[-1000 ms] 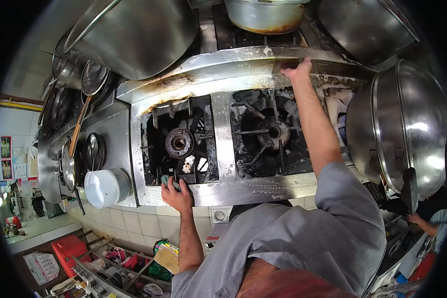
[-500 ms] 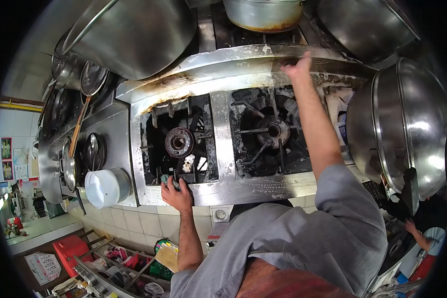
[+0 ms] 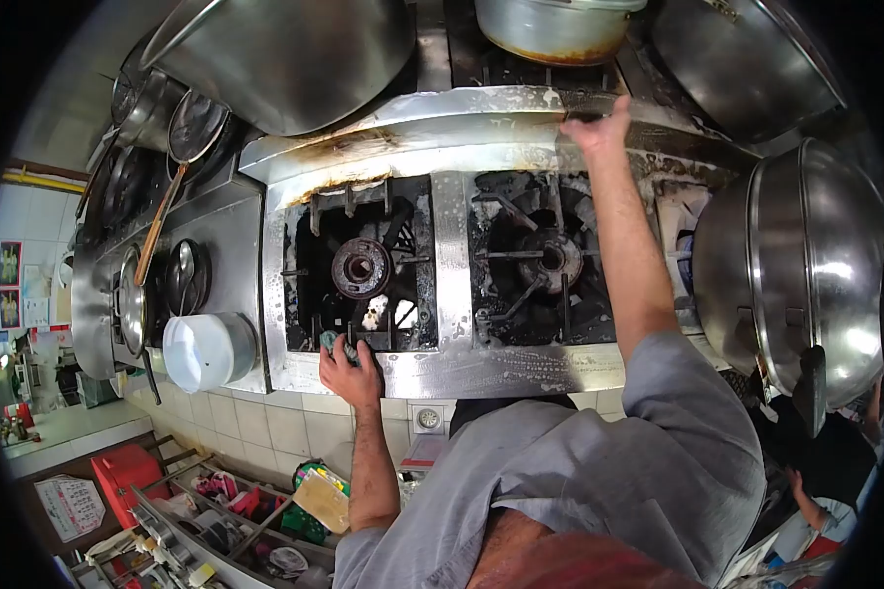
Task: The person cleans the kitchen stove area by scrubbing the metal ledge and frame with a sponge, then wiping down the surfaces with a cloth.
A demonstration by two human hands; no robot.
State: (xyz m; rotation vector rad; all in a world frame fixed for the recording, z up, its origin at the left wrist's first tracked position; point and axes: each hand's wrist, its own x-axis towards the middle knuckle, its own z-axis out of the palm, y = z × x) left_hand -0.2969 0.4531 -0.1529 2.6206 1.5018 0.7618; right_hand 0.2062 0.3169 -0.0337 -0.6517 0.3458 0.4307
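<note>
A steel gas stove [image 3: 452,255] with two black, grimy burner bays lies in front of me, streaked with soapy foam. At its front edge, below the left burner [image 3: 360,268], my left hand [image 3: 350,373] has its fingers curled over a small greenish scouring pad [image 3: 330,342], mostly hidden by the fingers. My right arm reaches across the right burner [image 3: 550,263]. My right hand [image 3: 599,128] is at the raised steel back ledge [image 3: 501,130], fingers and thumb apart, with nothing visible in it. Brown burnt stains mark the ledge's left part.
Large steel pots [image 3: 285,59] and an aluminium pot [image 3: 560,34] stand behind the ledge. Big steel woks [image 3: 791,275] lean at right. A white plastic tub [image 3: 206,351] and a wooden-handled strainer [image 3: 194,128] are at left. Another person's hand [image 3: 803,496] shows at lower right.
The view has shifted slightly, so the stove and pots appear a little further right. My right hand stays at the back ledge; my left hand stays at the front edge with the pad.
</note>
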